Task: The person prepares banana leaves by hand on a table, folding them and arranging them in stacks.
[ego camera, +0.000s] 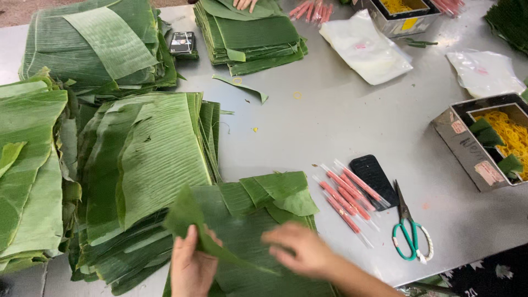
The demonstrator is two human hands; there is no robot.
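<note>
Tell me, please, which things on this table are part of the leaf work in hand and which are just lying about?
In hand:
left hand, gripping a lifted banana leaf piece
right hand, blurred, over the leaf stack

Lying about:
green-handled scissors
black phone
red-filled tubes
metal box of yellow bands
plastic bags

A grey metal bench (330, 126) fills nearly the whole view, its surface dull and lightly scuffed, with soft, even light falling on it and pale reflections toward the far right corner. Beyond the bench's far left edge a strip of brownish floor (22, 11) shows. At the lower right corner, past the near edge of the bench, lies a dark patterned cloth (489, 278) with small pale star-like figures. No walls or windows come into view from this downward angle.
</note>
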